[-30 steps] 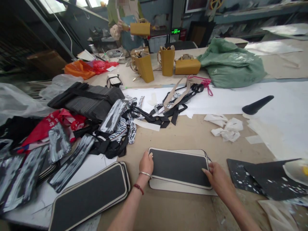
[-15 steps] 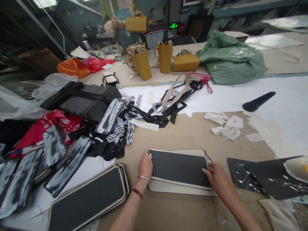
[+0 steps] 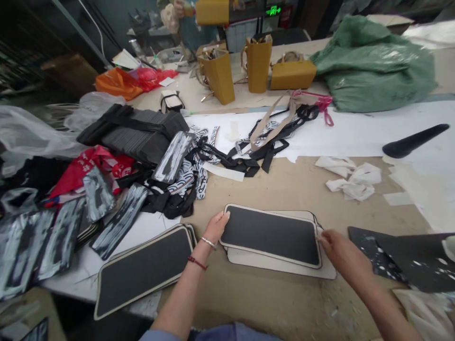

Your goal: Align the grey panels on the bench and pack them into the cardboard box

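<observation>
Black panel point(image 3: 272, 235), pale-bordered: our left hand point(image 3: 215, 228) grips one end, right hand point(image 3: 337, 244) other; pale panel point(image 3: 249, 258) lies beneath.

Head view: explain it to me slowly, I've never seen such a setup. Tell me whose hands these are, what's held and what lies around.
There is no machine: these are a person's two bare hands, seen from a camera on that person's head. The left hand grips one end of a black panel with a pale border; the right hand is at its other end. A pale panel lies beneath, on the brown work surface. To the left lie a stack of similar panels and white-streaked dark strips. Farther back are mustard-yellow bags.
</observation>
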Available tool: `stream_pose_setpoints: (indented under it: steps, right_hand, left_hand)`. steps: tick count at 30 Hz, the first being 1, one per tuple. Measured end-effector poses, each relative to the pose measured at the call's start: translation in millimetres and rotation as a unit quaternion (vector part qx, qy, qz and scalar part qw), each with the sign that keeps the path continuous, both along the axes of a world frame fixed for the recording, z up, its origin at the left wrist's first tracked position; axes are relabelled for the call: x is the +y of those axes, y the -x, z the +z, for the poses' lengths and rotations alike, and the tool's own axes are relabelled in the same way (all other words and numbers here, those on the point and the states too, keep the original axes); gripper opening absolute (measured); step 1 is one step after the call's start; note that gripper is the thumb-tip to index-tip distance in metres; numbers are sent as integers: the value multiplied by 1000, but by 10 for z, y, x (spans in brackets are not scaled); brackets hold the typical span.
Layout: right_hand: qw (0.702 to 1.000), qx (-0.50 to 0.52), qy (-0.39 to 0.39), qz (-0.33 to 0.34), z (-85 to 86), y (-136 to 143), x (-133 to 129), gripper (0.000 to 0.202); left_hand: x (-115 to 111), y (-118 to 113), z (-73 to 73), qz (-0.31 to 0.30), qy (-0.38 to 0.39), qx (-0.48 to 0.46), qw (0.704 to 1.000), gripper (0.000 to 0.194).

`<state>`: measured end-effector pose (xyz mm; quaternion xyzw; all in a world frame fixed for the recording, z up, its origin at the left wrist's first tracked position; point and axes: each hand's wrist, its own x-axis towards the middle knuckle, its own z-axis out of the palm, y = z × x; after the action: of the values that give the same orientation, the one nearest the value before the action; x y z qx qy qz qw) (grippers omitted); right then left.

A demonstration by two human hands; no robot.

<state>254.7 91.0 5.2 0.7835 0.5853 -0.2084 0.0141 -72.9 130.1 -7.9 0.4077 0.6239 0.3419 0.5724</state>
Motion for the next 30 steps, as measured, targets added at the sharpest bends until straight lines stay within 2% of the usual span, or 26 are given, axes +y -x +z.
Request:
stream_pose_setpoints:
  steps: [3,5,7,9,11,13,15,24,27,30]
  right_hand:
    - [990,17,-109,89,153,249,217,30]
    - [962,109,-178,178,213,582,411,29]
    - [927,202,-198,245,227,959,609,35]
    - [902,280,-165,283,209,1284,775,40]
    - [878,349,-110,309,183,1500,877,29]
    - [856,396,-64,326,165,1605,916,18]
    - [848,409,-42,336,162,1633,920,18]
    - [873,313,-40,372,243,1643,911,19]
    - [895,261,-27,360,261,1651,861,18]
    - [925,218,-10,313,245,1456,830,23]
  left_hand:
    - [-8,30,72,18,21,-140,990,44]
    - [-17,25,109,23,24,-156,987,42]
    - [-34,14,143,15,20,-157,987,40]
    - [-58,6,173,8,12,-145,989,39]
    - [-85,4,201,12,5,-127,992,39]
    - [-111,4,222,21,-2,-113,993,39]
    - [-128,-3,235,27,-8,-101,994,39]
    - [-170,-107,233,29,-67,-26,997,38]
    - [-210,-98,218,12,-40,-36,998,42]
    - [-244,-35,170,27,8,-64,998,47]
